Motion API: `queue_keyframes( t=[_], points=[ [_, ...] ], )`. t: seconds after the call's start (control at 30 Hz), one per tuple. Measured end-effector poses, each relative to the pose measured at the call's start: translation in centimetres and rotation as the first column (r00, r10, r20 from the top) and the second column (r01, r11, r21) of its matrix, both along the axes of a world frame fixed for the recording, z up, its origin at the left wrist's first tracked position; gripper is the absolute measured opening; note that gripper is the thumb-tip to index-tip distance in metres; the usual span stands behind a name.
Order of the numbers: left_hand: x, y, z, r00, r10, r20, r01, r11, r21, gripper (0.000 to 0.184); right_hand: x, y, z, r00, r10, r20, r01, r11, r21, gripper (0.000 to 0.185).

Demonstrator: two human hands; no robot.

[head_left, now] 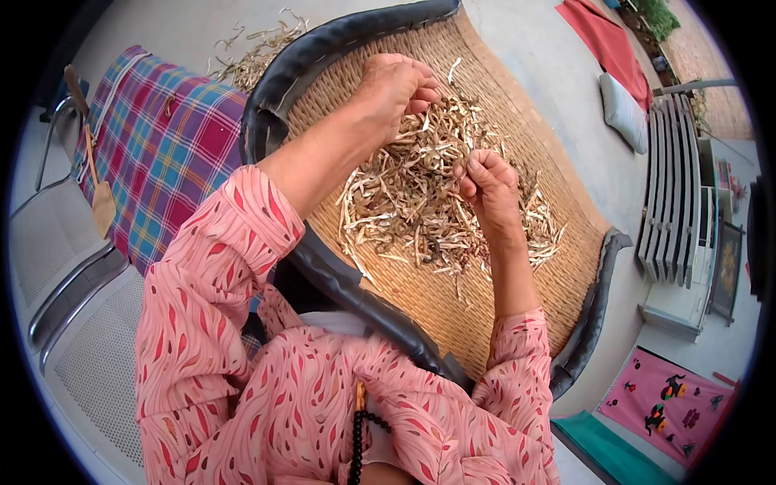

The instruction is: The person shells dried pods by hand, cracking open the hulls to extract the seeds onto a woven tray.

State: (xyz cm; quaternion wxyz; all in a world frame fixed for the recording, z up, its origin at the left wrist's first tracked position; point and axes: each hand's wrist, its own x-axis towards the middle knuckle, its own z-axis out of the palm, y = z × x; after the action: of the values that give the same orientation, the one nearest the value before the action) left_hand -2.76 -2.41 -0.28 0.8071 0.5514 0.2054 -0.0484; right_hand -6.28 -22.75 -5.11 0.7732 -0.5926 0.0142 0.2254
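A heap of dry, split bean pods (412, 194) lies on a woven tray (404, 295) with a black padded rim (347, 283). My left hand (396, 90) is over the far side of the heap, its fingers curled together; what they hold is hidden. A pale pod (454, 71) sticks up close to those fingertips. Lower and to the right, my right hand (489, 182) is closed in a pinch above the pods, and anything between thumb and finger is too small to name. Small reddish bits (465, 263) show at the heap's near edge.
More dry pods (263, 52) lie on the floor beyond the tray. A plaid cloth (166, 137) hangs at the left, with a wooden-handled tool (103, 206) and perforated metal seats (97, 356) beside it. At the right are a grey cushion (622, 113), a red cloth (610, 44) and stacked slatted panels (671, 190).
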Motion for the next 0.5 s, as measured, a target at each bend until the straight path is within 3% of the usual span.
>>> queue_keyframes(
  t=[0.13,0.27,0.5],
  points=[
    [-0.4,-0.1,0.1,0.99,-0.065,-0.128,0.074,0.995,0.063,0.015,0.6,-0.7,0.2,0.999,0.034,-0.022,-0.029,0.977,0.212,0.008],
    [-0.2,0.0,0.2,0.991,0.003,-0.137,-0.004,1.0,-0.012,0.015,1.4,0.2,1.8,0.999,0.044,0.008,-0.044,0.96,0.278,0.008],
    [-0.2,-0.1,0.1,0.979,0.071,-0.193,-0.078,0.997,-0.029,0.012,4.2,3.8,6.0,0.983,0.106,0.151,-0.14,0.962,0.234,0.008]
  ],
)
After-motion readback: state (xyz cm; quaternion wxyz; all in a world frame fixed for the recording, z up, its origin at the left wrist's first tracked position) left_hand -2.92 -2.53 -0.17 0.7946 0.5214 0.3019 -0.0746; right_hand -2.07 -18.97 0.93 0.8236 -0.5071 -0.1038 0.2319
